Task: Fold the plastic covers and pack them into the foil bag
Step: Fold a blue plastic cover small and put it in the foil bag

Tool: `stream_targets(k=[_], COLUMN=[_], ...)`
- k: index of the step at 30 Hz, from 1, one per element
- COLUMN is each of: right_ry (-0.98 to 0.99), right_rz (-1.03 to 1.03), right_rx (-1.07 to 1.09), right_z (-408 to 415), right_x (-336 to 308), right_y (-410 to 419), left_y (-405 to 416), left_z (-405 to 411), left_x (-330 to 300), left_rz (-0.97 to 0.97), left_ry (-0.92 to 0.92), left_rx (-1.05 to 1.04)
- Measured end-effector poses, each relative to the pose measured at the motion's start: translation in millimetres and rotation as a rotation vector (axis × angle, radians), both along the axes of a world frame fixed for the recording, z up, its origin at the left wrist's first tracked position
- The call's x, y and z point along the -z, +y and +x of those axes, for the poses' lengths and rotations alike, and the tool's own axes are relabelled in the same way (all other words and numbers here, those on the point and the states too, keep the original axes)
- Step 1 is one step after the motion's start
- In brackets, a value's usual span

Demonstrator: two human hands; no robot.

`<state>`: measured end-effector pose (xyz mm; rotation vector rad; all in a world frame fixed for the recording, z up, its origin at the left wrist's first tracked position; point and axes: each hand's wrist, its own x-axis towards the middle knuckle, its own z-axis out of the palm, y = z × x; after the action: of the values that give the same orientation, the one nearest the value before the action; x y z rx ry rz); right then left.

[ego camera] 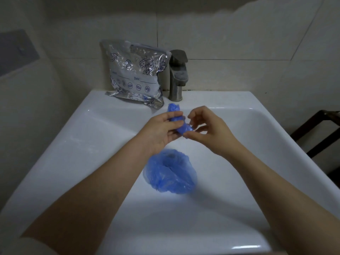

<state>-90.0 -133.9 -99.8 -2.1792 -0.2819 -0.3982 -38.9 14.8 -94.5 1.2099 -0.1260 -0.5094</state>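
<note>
mid-fold over the washbasin (77, 137): left hand (161, 129) curled round a rolled blue plastic cover (181, 126), right hand (206, 126) pinching its near end, second cover (170, 173) below the grip, foil bag (136, 74) beyond, probably next needing opening.

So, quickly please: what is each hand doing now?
Left hand: grips the folded blue plastic cover.
Right hand: pinches the same cover's lower end.

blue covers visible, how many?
2. One rolled cover held between the left hand and right hand above the sink; one loose cover lying in the basin. The foil bag may hide more.
</note>
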Motion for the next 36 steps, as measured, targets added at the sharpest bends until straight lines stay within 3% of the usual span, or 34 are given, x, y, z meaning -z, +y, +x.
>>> stream_targets(k=[4, 16, 18, 22, 26, 30, 36], right_ry=[-0.089, -0.334, -0.298, -0.115, 0.048, 0.04, -0.194], right_rz=[-0.279, -0.474, -0.456, -0.291, 0.017, 0.189, -0.148], right_rx=[-0.063, 0.017, 0.06, 0.057, 0.138, 0.205, 0.183], right_z=[3, 0, 2, 3, 2, 4, 5], right_x=[2, -4, -3, -2, -4, -2, 3], right_y=[-7, -1, -4, -8, -5, -1, 1], left_y=[2, -4, -5, -8, -9, -13, -16], left_z=[2, -6, -8, -14, -20, -23, -17], left_x=[-1, -4, -4, -3, -7, -9, -3], left_rz=[-0.054, -0.101, -0.086, 0.212, 0.228, 0.191, 0.201], left_ry=[0.054, 0.003, -0.063, -0.363, -0.415, -0.37, -0.271], left_rx=[-0.021, 0.011, 0.004, 0.005, 0.061, 0.056, -0.083])
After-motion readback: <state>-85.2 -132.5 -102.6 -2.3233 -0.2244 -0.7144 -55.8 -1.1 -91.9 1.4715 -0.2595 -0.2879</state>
